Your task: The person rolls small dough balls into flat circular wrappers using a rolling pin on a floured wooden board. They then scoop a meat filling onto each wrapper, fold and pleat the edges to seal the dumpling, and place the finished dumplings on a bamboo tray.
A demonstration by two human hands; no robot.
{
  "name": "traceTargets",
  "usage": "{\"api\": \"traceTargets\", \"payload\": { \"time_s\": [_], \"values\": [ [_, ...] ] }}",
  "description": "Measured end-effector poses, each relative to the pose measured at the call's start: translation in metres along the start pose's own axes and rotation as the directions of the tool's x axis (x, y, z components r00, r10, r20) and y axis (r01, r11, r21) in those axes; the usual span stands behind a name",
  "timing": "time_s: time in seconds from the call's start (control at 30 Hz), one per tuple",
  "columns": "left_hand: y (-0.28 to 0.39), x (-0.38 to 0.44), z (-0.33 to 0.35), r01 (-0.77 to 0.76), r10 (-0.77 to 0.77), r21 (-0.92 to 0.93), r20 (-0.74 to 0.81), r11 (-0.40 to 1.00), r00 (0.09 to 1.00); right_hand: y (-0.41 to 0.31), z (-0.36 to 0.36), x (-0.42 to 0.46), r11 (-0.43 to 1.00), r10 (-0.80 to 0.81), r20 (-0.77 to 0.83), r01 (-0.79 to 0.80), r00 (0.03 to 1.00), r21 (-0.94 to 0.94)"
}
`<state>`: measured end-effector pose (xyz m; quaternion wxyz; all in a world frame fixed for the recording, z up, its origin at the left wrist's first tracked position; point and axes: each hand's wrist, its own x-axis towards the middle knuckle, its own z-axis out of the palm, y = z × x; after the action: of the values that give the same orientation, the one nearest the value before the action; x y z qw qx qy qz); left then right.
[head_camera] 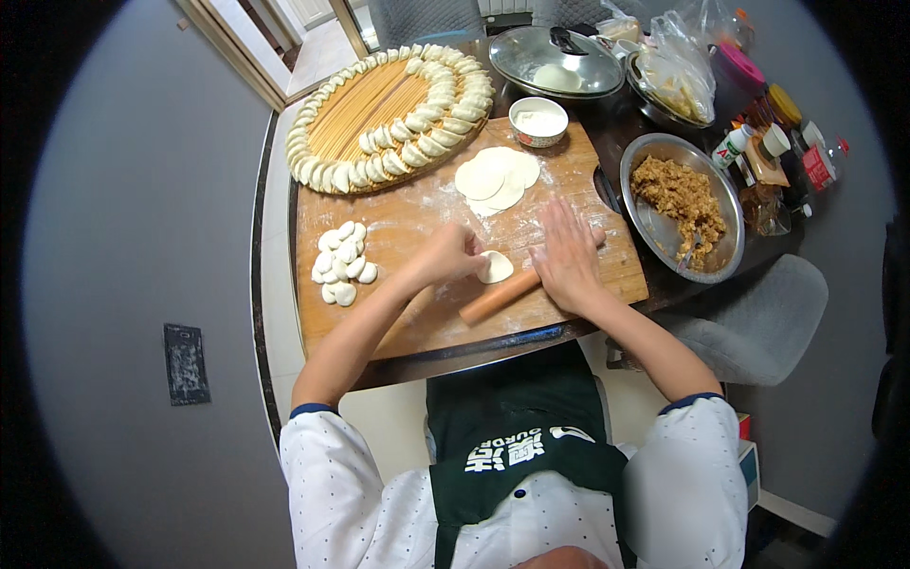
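Note:
My left hand (455,253) pinches the left edge of a small dough wrapper (497,267) on the floured wooden board (398,327). Under the palm of my right hand (569,262) lies a wooden rolling pin (499,298), set at a slant just right of that wrapper; the fingers reach out nearly flat past it. A stack of rolled dough wrappers (490,178) rests beyond both hands. To the left is a cluster of flattened dough pieces (345,259). A patterned bowl of white flour (538,122) stands at the board's far side.
Rows of dumplings (393,162) line a round reed tray (370,107) at the far left, overlapping the board. A metal bowl (643,242) of filling (679,195) with a spoon stands right. Behind are a glass-lidded pan (508,60), bags and bottles. A grey chair (768,320) sits at right.

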<state>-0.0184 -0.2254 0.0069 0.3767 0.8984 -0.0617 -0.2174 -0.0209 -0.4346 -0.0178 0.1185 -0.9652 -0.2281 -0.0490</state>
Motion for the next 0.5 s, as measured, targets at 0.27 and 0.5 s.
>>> {"api": "traceTargets", "payload": {
  "time_s": [0.27, 0.5],
  "values": [
    [-0.009, 0.024, -0.003, -0.086, 0.095, 0.207, -0.034, 0.974, 0.995, -0.019, 0.016, 0.071, 0.998, 0.058, -0.057, -0.057, 0.997, 0.016],
    [-0.014, 0.013, -0.005, -0.188, 0.193, 0.142, -0.024, 0.972, 0.981, -0.009, 0.005, 0.016, 0.995, -0.001, 0.017, 0.0, 1.0, 0.097]
  ]
}}
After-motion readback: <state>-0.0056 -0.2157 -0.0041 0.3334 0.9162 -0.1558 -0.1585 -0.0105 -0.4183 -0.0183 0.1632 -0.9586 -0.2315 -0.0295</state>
